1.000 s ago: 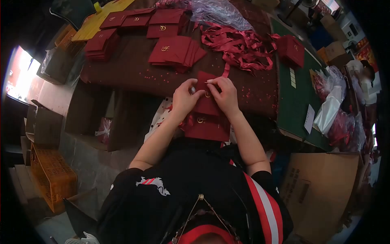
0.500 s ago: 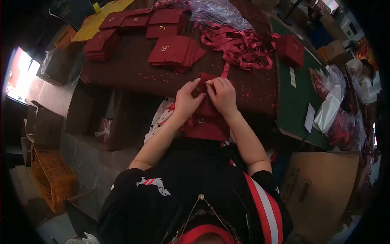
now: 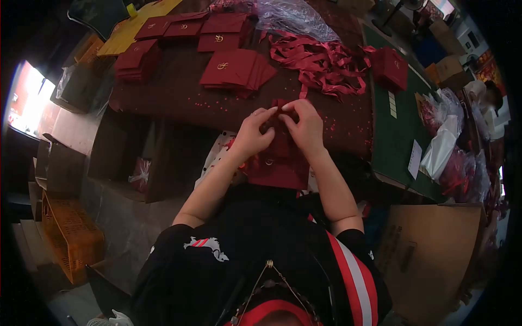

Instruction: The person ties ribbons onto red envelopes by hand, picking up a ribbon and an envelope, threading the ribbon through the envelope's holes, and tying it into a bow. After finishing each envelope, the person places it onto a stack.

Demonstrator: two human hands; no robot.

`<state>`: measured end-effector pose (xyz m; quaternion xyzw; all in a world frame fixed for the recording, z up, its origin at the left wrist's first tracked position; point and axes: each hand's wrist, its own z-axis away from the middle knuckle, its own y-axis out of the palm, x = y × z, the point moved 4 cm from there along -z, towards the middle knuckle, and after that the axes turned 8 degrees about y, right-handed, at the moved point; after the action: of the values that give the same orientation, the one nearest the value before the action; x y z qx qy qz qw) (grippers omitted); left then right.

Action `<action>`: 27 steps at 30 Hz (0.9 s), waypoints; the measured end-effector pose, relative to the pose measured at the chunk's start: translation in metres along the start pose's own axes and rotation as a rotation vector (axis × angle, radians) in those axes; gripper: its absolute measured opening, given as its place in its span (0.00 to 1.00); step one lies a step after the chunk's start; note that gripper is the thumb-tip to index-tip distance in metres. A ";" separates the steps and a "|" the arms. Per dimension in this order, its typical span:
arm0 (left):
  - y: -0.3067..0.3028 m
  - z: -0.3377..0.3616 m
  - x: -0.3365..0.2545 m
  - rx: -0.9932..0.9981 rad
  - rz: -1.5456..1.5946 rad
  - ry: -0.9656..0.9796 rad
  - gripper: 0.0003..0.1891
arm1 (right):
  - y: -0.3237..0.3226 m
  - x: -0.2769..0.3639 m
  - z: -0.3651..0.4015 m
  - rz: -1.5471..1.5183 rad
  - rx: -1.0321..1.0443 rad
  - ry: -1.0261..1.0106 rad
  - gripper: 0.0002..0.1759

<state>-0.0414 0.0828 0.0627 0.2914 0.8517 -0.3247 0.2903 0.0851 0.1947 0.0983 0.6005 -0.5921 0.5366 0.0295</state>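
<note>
At the front edge of the table, both hands work at the top of a dark red envelope (image 3: 280, 144) with a gold emblem, its lower part hanging over my lap. My left hand (image 3: 254, 133) pinches the upper end with its fingertips from the left. Close beside it, my right hand (image 3: 305, 127) is closed at the same end, thumb and forefinger nearly touching the left fingertips. A red ribbon strand (image 3: 303, 91) runs from the ribbon pile (image 3: 326, 60) down to the right hand. Whether the fingertips also grip the ribbon is hidden.
Stacks of red envelopes (image 3: 231, 68) with gold emblems lie across the brown table (image 3: 163, 100). Clear plastic wrap (image 3: 293, 19) sits behind the ribbons. A red box-like stack (image 3: 389, 68) is on the green board (image 3: 399, 136). A cardboard box (image 3: 432, 255) stands at right, an orange crate (image 3: 70, 233) at left.
My right hand has turned and shifted slightly right, its thumb now lower. My left fingers have stretched further toward the envelope's upper end. The ribbon strand shows less beside the right hand.
</note>
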 end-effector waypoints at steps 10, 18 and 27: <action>0.005 -0.012 0.017 0.095 -0.153 -0.018 0.12 | 0.014 -0.049 0.002 -0.322 0.253 0.359 0.12; -0.012 -0.019 0.015 0.219 -0.435 0.043 0.06 | 0.008 -0.045 0.007 -0.244 0.061 0.166 0.24; -0.084 0.007 0.042 -0.118 -0.624 -0.200 0.11 | 0.008 -0.050 0.010 -0.157 -0.049 0.051 0.19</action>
<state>-0.1250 0.0385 0.0620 -0.0344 0.8844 -0.3752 0.2754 0.0994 0.2194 0.0551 0.6304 -0.5552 0.5330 0.1012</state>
